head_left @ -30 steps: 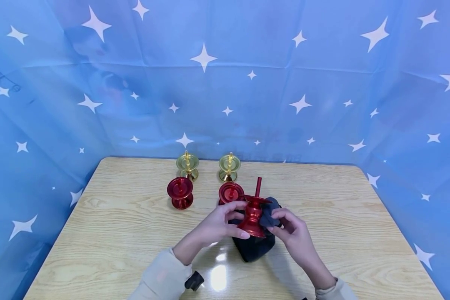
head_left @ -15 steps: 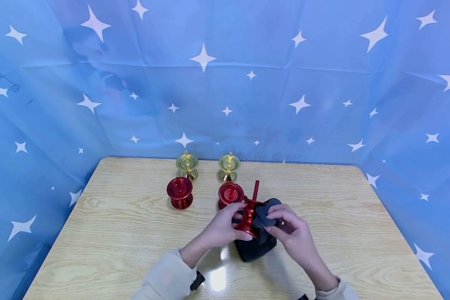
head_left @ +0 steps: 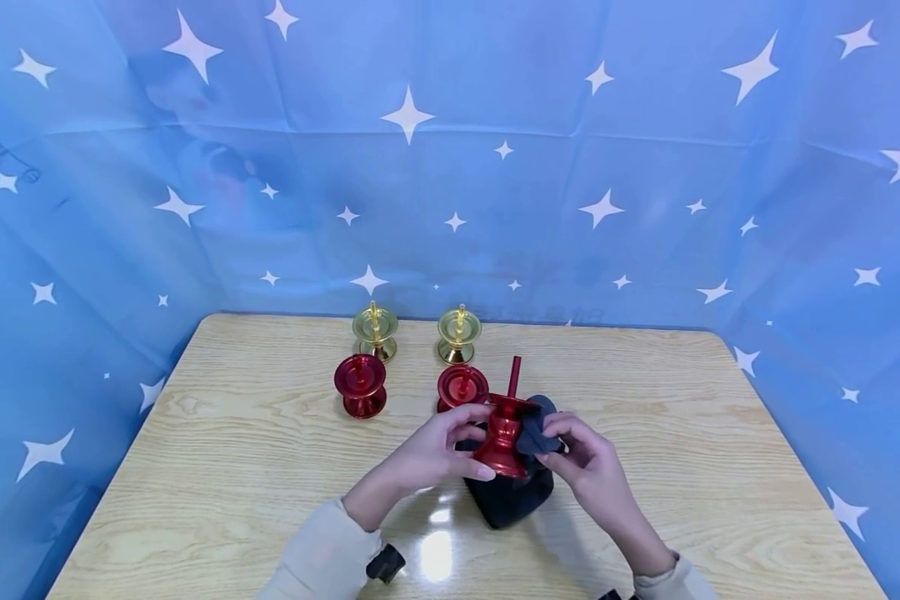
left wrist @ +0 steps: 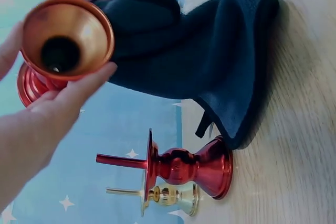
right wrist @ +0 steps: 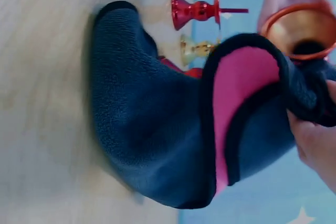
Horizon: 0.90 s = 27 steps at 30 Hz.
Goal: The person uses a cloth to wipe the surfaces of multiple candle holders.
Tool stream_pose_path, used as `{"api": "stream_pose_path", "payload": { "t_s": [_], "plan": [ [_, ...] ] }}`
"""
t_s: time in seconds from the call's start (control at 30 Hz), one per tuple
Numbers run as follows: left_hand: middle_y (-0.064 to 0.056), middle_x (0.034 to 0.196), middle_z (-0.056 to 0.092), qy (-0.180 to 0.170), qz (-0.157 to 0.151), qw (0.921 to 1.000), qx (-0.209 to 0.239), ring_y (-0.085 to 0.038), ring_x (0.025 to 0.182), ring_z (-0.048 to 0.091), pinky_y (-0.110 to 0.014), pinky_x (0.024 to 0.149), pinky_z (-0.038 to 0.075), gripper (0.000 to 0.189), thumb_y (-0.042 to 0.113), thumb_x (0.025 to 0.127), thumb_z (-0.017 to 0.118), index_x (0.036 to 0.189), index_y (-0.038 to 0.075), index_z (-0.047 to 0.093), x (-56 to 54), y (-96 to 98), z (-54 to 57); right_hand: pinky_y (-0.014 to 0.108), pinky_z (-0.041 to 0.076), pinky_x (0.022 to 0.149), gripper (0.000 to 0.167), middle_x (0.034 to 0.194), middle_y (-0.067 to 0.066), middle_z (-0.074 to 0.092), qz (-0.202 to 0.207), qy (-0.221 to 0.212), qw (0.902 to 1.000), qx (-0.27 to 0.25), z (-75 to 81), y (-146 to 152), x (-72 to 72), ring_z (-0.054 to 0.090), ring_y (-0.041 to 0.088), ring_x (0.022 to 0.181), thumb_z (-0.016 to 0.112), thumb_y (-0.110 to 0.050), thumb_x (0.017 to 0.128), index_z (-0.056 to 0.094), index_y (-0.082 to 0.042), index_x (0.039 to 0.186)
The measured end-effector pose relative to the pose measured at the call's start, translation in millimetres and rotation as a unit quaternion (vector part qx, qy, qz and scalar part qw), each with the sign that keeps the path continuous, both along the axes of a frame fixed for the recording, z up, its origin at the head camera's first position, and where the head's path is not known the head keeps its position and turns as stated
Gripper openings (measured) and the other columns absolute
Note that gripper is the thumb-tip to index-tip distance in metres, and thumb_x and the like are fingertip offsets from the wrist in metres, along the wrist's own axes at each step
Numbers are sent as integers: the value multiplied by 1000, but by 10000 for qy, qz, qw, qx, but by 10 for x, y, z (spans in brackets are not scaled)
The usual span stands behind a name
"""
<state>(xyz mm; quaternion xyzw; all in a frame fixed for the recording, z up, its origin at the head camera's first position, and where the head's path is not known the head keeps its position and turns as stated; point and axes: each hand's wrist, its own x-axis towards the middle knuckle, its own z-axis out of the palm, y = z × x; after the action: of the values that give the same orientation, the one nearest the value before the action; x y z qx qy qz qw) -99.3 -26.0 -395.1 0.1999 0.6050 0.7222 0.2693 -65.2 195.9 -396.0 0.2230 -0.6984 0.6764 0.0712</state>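
My left hand (head_left: 438, 450) grips a shiny red candle holder (head_left: 504, 437) by its body, raised over the table with its spike pointing up and a little tilted. In the left wrist view the hollow, copper-coloured underside of its base (left wrist: 92, 32) faces the camera. My right hand (head_left: 588, 458) pinches a dark blue-grey cloth (head_left: 537, 429) between thumb and fingers, against the right side of the holder. The rest of the cloth hangs down to the tabletop, and the right wrist view shows its pink reverse side (right wrist: 245, 80) with black edging.
Two more red candle holders (head_left: 360, 386) stand upright left of and behind my hands; one (head_left: 462, 387) is partly covered by my left fingers. Behind them are two gold candle holders (head_left: 376, 329) near the back edge of the wooden table (head_left: 232, 467). A blue star-patterned curtain (head_left: 450, 167) hangs behind.
The held candle holder dips and tilts slightly, then comes back up, while the cloth shifts a little against its side. Both hands keep their holds, and the standing holders stay put.
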Motion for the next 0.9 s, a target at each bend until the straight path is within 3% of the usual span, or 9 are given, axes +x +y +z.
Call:
{"api": "stream_pose_path", "payload": {
  "t_s": [0.07,0.2,0.33,0.43,0.53,0.63,0.8,0.9],
  "plan": [
    [-17,130,44,-29,-199,9996,201,-23,111,49,-34,90,46,67,-10,76,66,135,-6,34,0,-14,16,20,51,74,22,103,9,52,-54,-267,9995,170,-12,12,0,54,11,99,55,25,73,52,11,90],
    [-16,131,43,52,-344,9993,146,-24,113,48,-35,91,45,66,-8,77,66,134,-6,35,1,-9,32,21,52,71,20,100,10,52,-311,-528,9967,541,8,0,3,55,9,95,57,23,73,54,10,88],
    [-16,130,44,265,-9,9987,-440,-26,112,48,-33,88,47,68,-8,76,68,135,-3,35,7,13,22,20,52,70,24,99,11,53,-374,-273,9982,370,88,-30,22,55,11,94,57,25,71,56,7,87],
    [-15,130,43,445,295,9938,-972,-26,110,47,-34,87,47,69,-8,75,69,135,-2,36,17,35,-9,21,52,71,27,101,11,53,-8,19,9998,194,168,-47,45,53,14,96,56,25,72,57,5,90],
    [-14,131,42,529,357,9908,-1192,-26,111,47,-35,90,46,68,-7,74,70,134,-2,37,25,48,-42,24,52,74,27,104,13,51,477,226,9983,242,232,-72,65,51,17,99,57,23,75,58,2,93],
    [-13,133,42,480,240,9926,-1087,-26,112,46,-36,92,44,68,-5,75,70,134,-2,37,23,27,-55,25,51,77,28,104,14,49,680,303,9966,350,258,-98,74,50,17,99,57,22,76,58,1,94],
    [-14,133,42,261,-29,9982,-547,-25,114,46,-35,93,43,67,-3,78,68,136,-2,35,9,-58,-39,22,51,76,29,104,12,51,336,317,9987,236,207,-80,62,51,16,99,56,25,74,57,3,92],
    [-16,135,40,112,-269,9995,-104,-26,117,44,-35,93,43,67,-4,79,66,137,-3,32,-1,-95,-23,21,51,74,27,104,11,51,192,86,9998,72,138,-38,46,52,15,99,54,25,74,55,5,92]
  ]
}}
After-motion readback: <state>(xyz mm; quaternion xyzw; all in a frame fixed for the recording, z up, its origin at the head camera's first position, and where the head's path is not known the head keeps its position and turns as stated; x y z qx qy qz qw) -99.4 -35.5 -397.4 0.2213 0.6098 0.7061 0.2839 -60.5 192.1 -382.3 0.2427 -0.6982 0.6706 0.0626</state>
